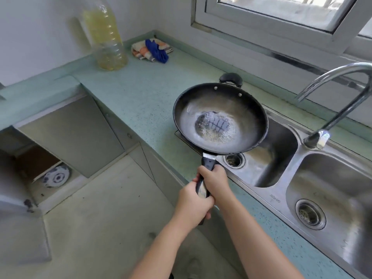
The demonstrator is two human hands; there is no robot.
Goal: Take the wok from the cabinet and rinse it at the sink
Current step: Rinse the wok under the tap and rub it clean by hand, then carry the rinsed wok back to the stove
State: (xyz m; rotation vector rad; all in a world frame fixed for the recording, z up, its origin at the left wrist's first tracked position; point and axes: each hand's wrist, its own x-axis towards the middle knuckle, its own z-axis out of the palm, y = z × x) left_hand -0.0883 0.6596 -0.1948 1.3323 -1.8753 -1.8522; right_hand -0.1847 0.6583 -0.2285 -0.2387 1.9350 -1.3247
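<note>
A black wok [241, 109] with a worn, shiny middle hangs in the air over the counter edge and the left part of the steel sink [267, 168]. Its long black handle points back toward me. My right hand [216, 182] grips the handle nearer the bowl. My left hand [193, 204] grips the handle's end just behind it. A small loop handle sits on the wok's far rim. The curved tap [342, 93] stands to the right of the wok; I see no water running from it.
The sink has a second basin [332, 198] at the right. A large oil bottle [104, 37] and a folded cloth [151, 50] sit at the back of the green counter [130, 93]. A low cabinet [50, 168] at the left stands open with a lid inside.
</note>
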